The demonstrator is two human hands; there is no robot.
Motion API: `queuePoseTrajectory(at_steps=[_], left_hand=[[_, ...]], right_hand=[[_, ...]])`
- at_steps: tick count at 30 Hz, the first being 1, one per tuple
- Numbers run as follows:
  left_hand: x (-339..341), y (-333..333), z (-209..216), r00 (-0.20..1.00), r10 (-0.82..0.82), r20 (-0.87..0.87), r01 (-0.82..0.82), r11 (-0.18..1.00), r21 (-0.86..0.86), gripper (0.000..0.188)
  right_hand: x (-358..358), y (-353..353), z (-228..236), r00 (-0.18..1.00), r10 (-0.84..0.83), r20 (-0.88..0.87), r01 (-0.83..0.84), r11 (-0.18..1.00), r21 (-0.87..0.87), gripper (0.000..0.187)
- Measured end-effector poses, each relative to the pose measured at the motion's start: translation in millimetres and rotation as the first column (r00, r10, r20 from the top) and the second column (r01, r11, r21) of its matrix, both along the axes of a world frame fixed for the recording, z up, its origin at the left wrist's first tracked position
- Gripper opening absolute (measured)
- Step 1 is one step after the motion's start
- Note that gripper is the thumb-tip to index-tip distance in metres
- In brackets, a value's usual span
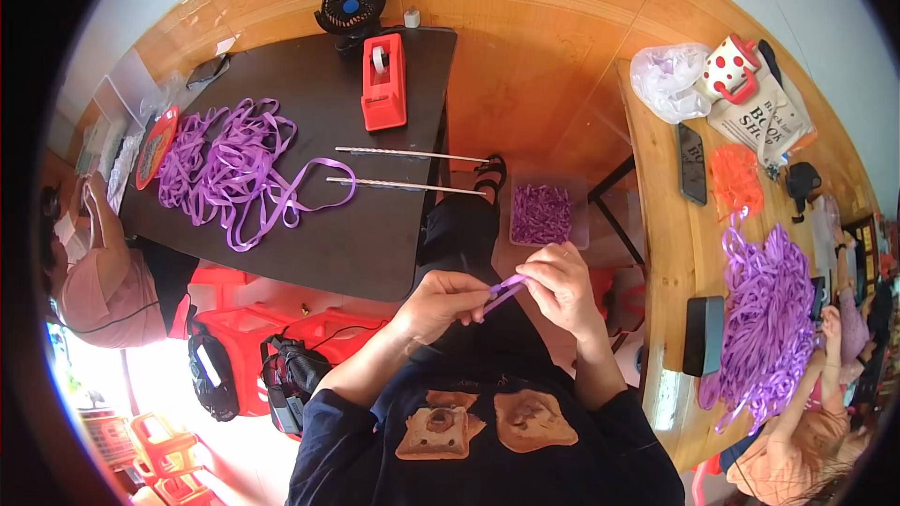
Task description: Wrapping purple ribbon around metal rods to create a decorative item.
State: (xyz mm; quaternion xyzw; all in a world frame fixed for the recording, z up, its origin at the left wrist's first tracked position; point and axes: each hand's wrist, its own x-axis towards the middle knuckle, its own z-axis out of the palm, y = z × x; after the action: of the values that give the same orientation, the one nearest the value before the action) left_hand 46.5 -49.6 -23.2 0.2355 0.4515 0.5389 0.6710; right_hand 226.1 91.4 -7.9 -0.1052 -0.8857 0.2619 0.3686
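A short length of purple ribbon (pixel 507 289) is stretched between my two hands above my lap. My left hand (pixel 441 307) pinches one end of it, and my right hand (pixel 560 288) grips the other, with fingertips pressed together. On the dark table to the left lies a loose heap of purple ribbon (pixel 225 164), one loop reaching toward two thin silver rods (pixel 412 152). These rods jut past the table's right edge. Beyond my hands, on the floor, a clear plastic bin (pixel 583 217) holds many small purple pieces.
A red tape dispenser (pixel 384 98) and a black fan (pixel 351 6) stand on the dark table (pixel 347 244). The wooden table (pixel 670 253) at right bears another purple ribbon pile (pixel 764 319), a phone (pixel 691 164) and a dotted mug (pixel 729 70). People sit at both sides.
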Motion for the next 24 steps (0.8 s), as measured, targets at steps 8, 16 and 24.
queuePoseTrajectory(at_steps=[8,16,24], left_hand=[[-4,16,-38,0.996,0.042,0.078,-0.042,0.999,-0.001,0.014],[-12,89,-57,0.916,0.396,0.060,-0.397,0.879,0.264,0.013],[-21,112,-65,0.747,0.656,0.108,-0.653,0.695,0.300,0.015]], right_hand=[[-27,24,-16,0.992,-0.121,0.044,0.103,0.952,0.289,0.020],[-94,94,-18,0.973,-0.158,-0.171,0.206,0.925,0.320,0.024],[-149,123,-23,0.981,0.006,-0.196,0.037,0.976,0.213,0.029]])
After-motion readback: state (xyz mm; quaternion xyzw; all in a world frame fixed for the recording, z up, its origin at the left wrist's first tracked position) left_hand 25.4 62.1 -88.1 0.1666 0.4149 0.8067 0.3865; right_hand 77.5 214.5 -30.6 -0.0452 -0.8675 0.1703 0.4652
